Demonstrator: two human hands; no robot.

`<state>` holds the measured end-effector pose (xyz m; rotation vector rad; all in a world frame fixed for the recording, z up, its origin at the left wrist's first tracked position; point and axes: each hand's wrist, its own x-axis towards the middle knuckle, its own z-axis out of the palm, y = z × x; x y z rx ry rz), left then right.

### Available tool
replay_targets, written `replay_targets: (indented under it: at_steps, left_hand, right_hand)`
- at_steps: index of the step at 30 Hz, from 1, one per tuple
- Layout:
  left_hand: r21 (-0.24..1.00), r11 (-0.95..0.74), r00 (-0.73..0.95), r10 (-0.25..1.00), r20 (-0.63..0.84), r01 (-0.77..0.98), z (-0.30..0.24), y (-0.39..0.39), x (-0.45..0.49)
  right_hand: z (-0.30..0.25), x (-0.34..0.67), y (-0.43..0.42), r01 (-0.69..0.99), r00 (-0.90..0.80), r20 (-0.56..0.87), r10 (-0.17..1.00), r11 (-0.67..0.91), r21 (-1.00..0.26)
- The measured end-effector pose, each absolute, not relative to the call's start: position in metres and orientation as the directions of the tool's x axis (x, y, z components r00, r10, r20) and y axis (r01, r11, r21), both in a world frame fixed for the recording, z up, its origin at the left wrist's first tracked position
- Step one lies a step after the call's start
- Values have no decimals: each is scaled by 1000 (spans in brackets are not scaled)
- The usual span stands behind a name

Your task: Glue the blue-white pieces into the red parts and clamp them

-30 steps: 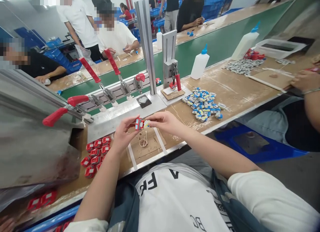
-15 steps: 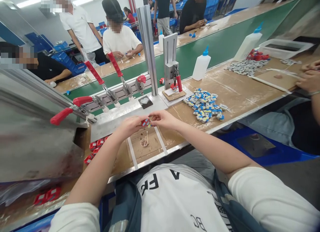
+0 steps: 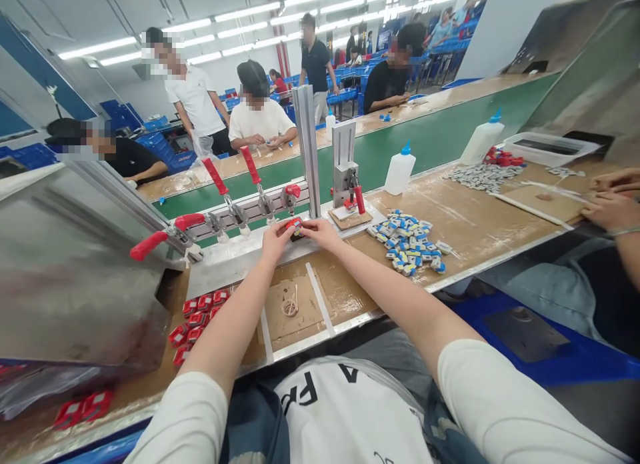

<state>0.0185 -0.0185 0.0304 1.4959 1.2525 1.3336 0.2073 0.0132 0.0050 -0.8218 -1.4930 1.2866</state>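
Near the metal post (image 3: 307,154) I see left hand (image 3: 275,240) and right hand (image 3: 323,233), both grips closed on one red piece (image 3: 295,224); blue-and-white blocks (image 3: 407,240) lie right of the post

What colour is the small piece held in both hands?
The small piece looks mainly red, seen best in the head view.

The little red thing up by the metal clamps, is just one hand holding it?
No, the left hand and the right hand both have their fingers on the red piece.
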Motion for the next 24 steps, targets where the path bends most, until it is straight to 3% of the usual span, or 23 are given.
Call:
replay_targets:
  at_steps: [6,18,21,24]
  left_hand:
    - [959,-189,-114,970,216,211,11,7,19]
    - [855,-168,-128,957,262,492,0,28,18]
    - [824,-153,-120,959,257,545,2,32,18]
    - [796,-136,-120,960,253,589,2,33,20]
  right_hand:
    - [2,203,38,192,-287,319,903,380,-905]
    - [8,199,40,357,-193,354,915,401,-844]
    - [30,201,34,315,-60,411,909,408,-857]
    - [75,203,31,63,-13,442,897,442,-895]
